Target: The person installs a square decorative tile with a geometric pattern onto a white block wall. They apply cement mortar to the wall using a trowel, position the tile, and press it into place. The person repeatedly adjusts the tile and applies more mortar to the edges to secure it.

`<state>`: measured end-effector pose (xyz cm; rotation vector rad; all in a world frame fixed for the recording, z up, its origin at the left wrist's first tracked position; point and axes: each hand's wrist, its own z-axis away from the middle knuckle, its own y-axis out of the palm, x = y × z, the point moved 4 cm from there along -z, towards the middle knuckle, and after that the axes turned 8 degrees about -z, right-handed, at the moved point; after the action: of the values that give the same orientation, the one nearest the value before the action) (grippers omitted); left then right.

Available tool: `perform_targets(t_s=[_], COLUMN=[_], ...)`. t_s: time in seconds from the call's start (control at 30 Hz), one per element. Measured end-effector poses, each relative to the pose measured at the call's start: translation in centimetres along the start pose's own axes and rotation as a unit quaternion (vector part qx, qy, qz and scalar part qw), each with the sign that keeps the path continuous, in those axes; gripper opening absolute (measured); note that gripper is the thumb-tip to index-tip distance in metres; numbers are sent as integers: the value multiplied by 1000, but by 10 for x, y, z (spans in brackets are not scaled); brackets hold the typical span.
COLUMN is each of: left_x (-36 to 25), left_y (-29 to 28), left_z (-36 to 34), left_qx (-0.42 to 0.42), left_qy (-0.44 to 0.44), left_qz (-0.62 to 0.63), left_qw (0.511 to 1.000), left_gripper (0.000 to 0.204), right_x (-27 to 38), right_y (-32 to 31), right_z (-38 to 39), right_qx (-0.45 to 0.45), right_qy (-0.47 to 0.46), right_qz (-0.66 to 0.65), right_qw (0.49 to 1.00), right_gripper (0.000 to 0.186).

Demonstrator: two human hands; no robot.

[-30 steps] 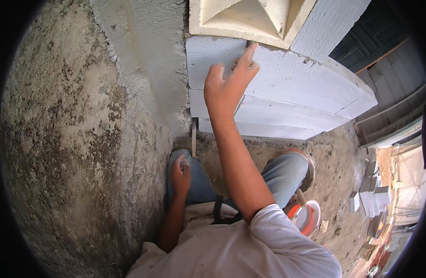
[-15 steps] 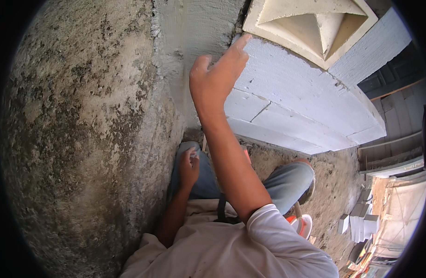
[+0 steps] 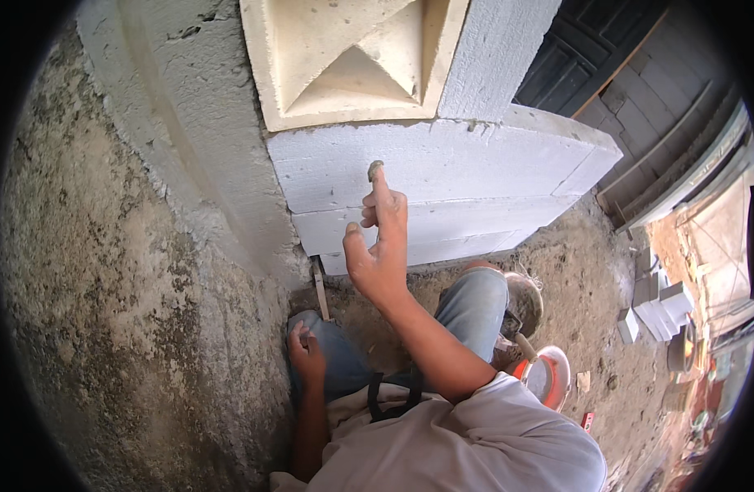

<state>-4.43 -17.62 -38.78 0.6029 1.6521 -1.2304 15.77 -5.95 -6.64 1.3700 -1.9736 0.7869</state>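
Head view: right hand (image 3: 381, 254) open, finger on grey block (image 3: 442, 176); left hand (image 3: 305, 354) curled on knee (image 3: 336, 361).

Rough, stained render wall (image 3: 123, 312) fills the left side, meeting a smoother grey plastered pilaster (image 3: 205, 139) that carries a cream moulded panel with a raised pyramid centre (image 3: 352, 57). Bare earth ground (image 3: 582, 279) extends right in daylight toward a dark panelled door (image 3: 582, 49) above grey paving. Stacked pale blocks (image 3: 660, 307) stand well apart at far right.
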Motion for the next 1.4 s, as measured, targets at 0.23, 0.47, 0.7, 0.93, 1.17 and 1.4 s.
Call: perform_targets(t_s=[0.23, 0.47, 0.7, 0.93, 1.17, 1.4], left_x=[3, -7, -16, -21, -20, -14], left_y=[-2, 10, 11, 10, 12, 12], left_z=[-1, 4, 5, 4, 3, 0], left_qx=[17, 36, 36, 25, 38, 35], left_qy=[11, 22, -2, -19, -6, -9], left_qz=[-50, -28, -47, -19, -45, -29], left_qw=[999, 999, 998, 999, 998, 999], left_gripper=[39, 37, 38, 36, 36, 36], right_x=[-23, -45, -39, -16, 1, -14], right_y=[-100, -105, -103, -117, -126, -127], right_z=[-56, -77, -83, -71, -93, -83], right_qx=[-89, -36, -41, 15, -19, 15], right_qy=[-180, -218, -260, -283, -277, -268], right_qz=[350, 443, 518, 572, 449, 508], right_qw=[915, 869, 814, 769, 850, 818], right_gripper=[82, 91, 76, 66, 63, 72])
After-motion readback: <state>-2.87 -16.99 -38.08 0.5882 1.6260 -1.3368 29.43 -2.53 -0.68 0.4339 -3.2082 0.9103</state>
